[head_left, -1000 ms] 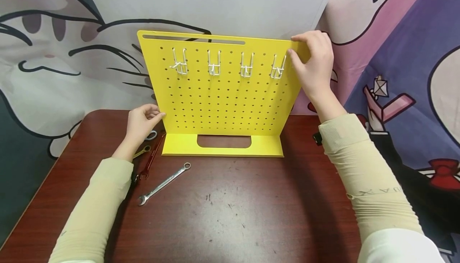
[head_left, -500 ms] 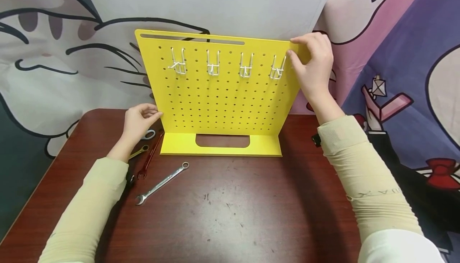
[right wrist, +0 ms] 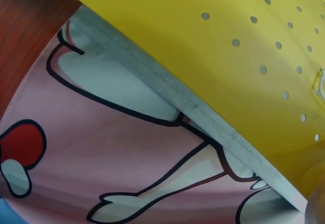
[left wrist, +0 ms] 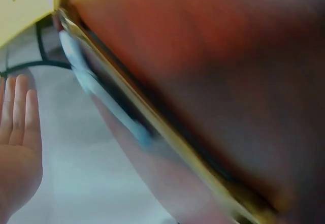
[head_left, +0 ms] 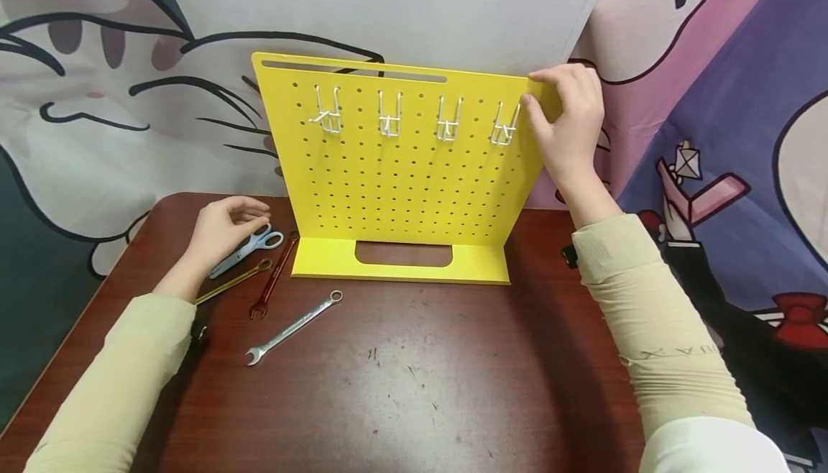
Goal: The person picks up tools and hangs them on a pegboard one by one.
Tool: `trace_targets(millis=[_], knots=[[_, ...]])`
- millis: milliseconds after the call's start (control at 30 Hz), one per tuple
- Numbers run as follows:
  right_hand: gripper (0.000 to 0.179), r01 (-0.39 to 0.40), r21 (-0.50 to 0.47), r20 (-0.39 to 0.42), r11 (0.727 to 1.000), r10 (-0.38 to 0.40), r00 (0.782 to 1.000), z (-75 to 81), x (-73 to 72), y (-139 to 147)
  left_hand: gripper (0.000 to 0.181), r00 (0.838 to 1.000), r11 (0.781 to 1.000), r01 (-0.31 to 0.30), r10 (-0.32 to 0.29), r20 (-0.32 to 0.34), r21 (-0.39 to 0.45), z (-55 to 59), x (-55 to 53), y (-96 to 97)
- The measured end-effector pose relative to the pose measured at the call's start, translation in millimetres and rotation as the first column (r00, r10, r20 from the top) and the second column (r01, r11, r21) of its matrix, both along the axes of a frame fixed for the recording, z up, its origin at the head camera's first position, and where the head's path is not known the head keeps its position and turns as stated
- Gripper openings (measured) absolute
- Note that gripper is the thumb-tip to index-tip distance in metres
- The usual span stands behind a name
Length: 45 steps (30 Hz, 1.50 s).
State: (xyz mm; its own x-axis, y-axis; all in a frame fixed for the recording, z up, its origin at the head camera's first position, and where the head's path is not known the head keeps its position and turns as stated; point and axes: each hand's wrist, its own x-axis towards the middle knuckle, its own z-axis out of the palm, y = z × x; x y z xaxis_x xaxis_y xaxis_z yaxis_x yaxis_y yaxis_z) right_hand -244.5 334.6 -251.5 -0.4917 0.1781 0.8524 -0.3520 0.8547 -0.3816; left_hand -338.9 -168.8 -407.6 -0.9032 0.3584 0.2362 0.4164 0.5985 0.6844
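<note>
A yellow pegboard [head_left: 407, 185] stands upright on its own foot on the table, with several white wire hooks [head_left: 389, 124] in a row near its top. At its upper right corner my right hand [head_left: 572, 117] grips the edge, thumb on the front face. My left hand [head_left: 223, 232] is apart from the board, above the left of the table, holding nothing; the left wrist view shows its fingers straight. Just beside and under it lie blue-grey scissors [head_left: 255, 241]. A yellow wrench [head_left: 236, 281], a red wrench [head_left: 274, 275] and a silver combination wrench [head_left: 294, 328] lie nearby.
The dark red-brown table [head_left: 414, 387] has a left edge and a back edge close to a printed cloth backdrop [head_left: 194, 149]. A small black object [head_left: 570, 256] shows beside the right sleeve. The left wrist view is blurred.
My left hand has left the pegboard's left edge and moved left, uncovering more of the scissors and yellow wrench. My right hand stays on the board's corner.
</note>
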Motion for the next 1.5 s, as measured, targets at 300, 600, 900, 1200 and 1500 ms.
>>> trace_targets(millis=[300,600,900,1200,1500], knots=[[0.021,-0.008,0.004,-0.002,1.000,0.008,1.000,-0.7,-1.0,0,0.024,0.999,0.991,0.001,0.004,0.040,-0.134,-14.0,2.4,-38.9],[0.022,0.005,0.042,-0.016,0.999,-0.005,1.000,-0.8,0.9,1,0.030,0.993,0.976,0.025,0.001,0.118,-0.216,-20.1,2.9,-51.5],[0.021,-0.001,0.026,-0.009,1.000,0.002,1.000,-0.3,1.1,0,0.034,0.986,0.964,0.053,-0.010,0.165,-0.261,-24.1,0.7,-55.5],[0.021,-0.001,0.031,-0.021,1.000,0.002,1.000,-0.8,1.4,0,0.030,0.988,0.951,0.082,-0.038,0.147,-0.300,-26.4,-1.0,-52.4],[0.022,-0.002,0.033,-0.017,0.999,0.003,1.000,-1.2,0.6,0,0.031,0.984,0.950,0.071,-0.017,0.177,-0.303,-27.7,-0.2,-50.5]])
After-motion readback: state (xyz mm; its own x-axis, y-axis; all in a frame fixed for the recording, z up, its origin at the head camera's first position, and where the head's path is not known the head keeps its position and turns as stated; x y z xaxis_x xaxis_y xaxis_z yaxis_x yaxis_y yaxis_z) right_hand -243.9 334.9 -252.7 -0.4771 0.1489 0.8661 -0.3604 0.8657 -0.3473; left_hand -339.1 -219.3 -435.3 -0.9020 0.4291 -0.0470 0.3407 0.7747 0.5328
